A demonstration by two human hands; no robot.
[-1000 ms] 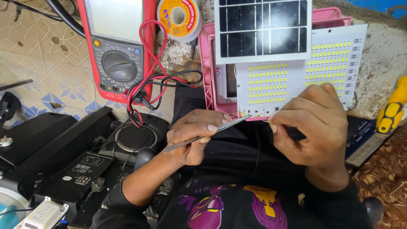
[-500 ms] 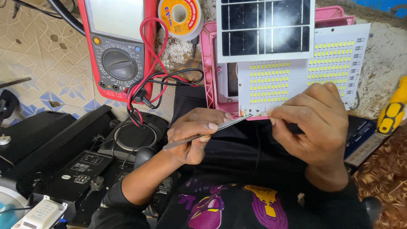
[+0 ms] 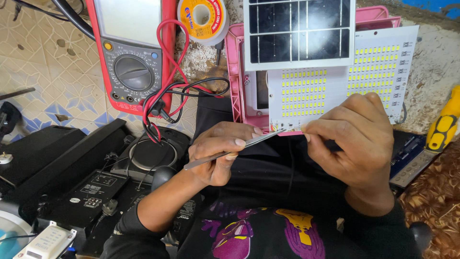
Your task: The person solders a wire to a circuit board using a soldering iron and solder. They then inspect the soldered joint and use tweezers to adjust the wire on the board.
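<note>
My left hand (image 3: 221, 152) sits at the centre of the frame, forearm coming up from the lower left, fingers curled and pinching a pair of metal tweezers (image 3: 235, 149). The tweezers lie almost flat, slanting up to the right, and their tip meets the bottom edge of the white light board (image 3: 335, 81) right where a few small coloured wires (image 3: 274, 128) poke out. My right hand (image 3: 354, 141) is over on the right, wrist bent and knuckles up, thumb and forefinger pressed together just beside that same edge; whatever they pinch is too small to make out. The two hands are close, nearly fingertip to fingertip.

The light board lies across a pink plastic housing (image 3: 235, 72) in the upper middle, rows of little yellow dots across it. A dark solar panel (image 3: 299, 31) lies over its top edge. Upper left, a red meter (image 3: 132, 57) with a round dial rests on the tiled surface (image 3: 43, 76), its red and black leads (image 3: 165, 96) looping down towards me. A yellow spool of solder (image 3: 203, 18) sits at the top. A yellow-handled tool (image 3: 443, 127) lies at the right edge, black electronics (image 3: 91, 177) at the lower left.
</note>
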